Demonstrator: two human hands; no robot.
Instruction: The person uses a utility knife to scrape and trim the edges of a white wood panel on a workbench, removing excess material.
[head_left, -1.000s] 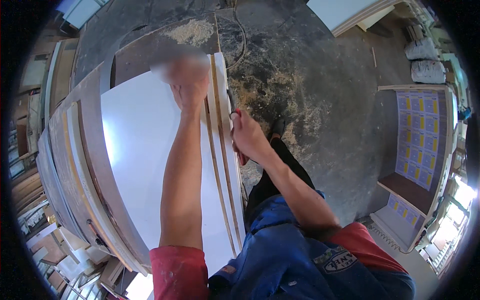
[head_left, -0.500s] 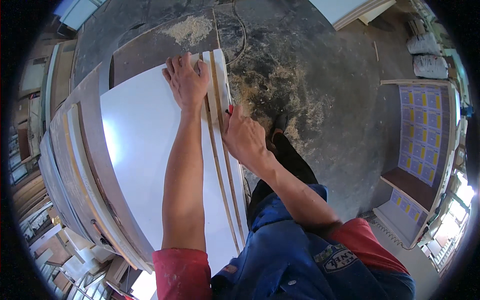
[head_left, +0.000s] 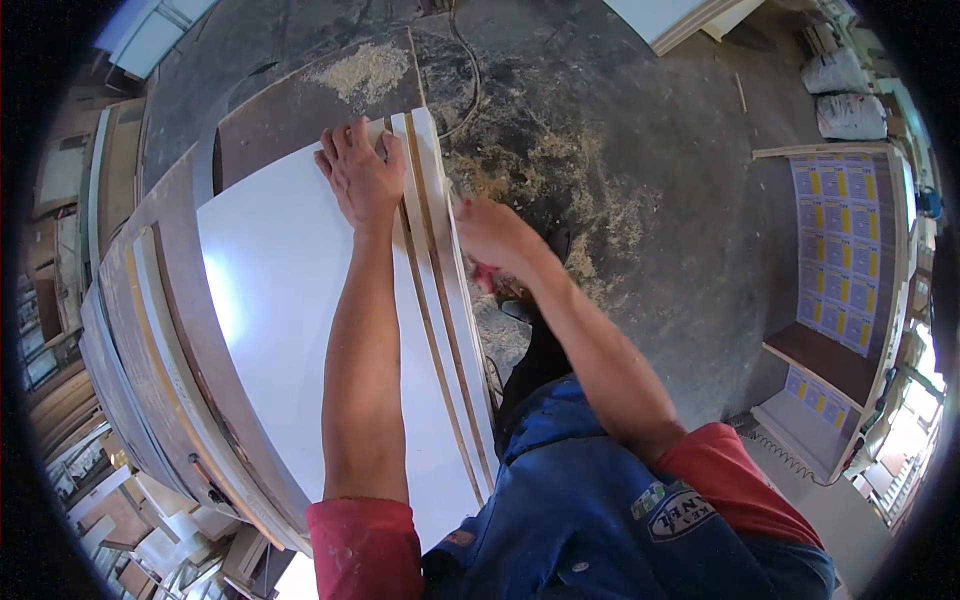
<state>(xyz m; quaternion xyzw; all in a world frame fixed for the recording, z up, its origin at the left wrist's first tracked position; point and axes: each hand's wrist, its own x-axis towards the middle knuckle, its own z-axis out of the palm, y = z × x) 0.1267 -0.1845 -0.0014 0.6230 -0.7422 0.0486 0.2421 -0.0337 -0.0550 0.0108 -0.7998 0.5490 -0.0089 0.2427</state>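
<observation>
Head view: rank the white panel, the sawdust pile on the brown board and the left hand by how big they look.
1. white panel
2. left hand
3. sawdust pile
The last two look close; the hand is nearer the camera.

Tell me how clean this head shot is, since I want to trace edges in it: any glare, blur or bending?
Head view: a bright glare patch washes out the left part of the white board; the right hand is smeared by motion blur, while the left hand is sharp; the strips and board edges bow with the fisheye, and the corners are black.
</observation>
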